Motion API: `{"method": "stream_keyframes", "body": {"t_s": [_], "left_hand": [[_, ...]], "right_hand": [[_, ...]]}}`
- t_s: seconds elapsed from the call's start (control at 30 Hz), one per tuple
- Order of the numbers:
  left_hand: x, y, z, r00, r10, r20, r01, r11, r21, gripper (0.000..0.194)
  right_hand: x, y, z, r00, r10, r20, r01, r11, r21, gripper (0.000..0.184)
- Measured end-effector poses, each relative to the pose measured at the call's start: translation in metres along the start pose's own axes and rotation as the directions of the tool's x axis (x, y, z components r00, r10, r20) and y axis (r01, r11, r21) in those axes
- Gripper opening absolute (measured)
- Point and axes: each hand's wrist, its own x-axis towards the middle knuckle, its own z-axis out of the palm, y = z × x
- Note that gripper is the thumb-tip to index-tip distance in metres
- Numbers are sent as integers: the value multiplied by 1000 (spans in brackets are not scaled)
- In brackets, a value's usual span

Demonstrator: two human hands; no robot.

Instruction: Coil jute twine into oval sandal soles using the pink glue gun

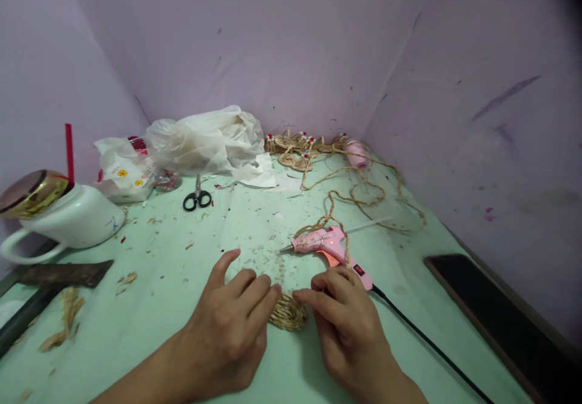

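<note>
A flat oval coil of twisted straw-coloured rope [291, 314] lies between my hands. My left hand [234, 328] is at its left edge, fingers curled against it and one finger lifted away. My right hand [348, 322] is closed at the coil's right side, pinching the rope strand [348, 249] that runs up behind it; the fingertips are partly hidden. Just beyond, a pink glue gun [325, 243] lies on its side, nozzle to the left, with a small light glowing. The strand passes over it toward loose loops at the back.
Small scissors [197, 198] lie mid-left, before a white plastic bag [213, 140]. At left are a white mug [77, 219] and a hammer-like tool [63, 273]. A dark phone-like slab [491, 313] and the glue gun's cord [422, 337] lie right. Woven rope pieces [295, 149] rest by the wall.
</note>
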Motion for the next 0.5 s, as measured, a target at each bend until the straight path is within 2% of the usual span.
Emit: {"method": "stream_keyframes", "body": {"t_s": [0.23, 0.4, 0.5], "left_hand": [[-1, -2, 1, 1000, 24, 19, -24, 999, -24, 34], [-2, 0, 1, 1000, 4, 14, -3, 998, -68, 34], [-2, -1, 1, 995, -25, 96, 35, 994, -107, 31]], "right_hand": [[2, 2, -1, 997, -77, 0, 76, 988, -132, 38], [0, 4, -2, 999, -29, 21, 31, 994, -103, 43], [-2, 5, 0, 999, 25, 39, -21, 996, -84, 43]]}}
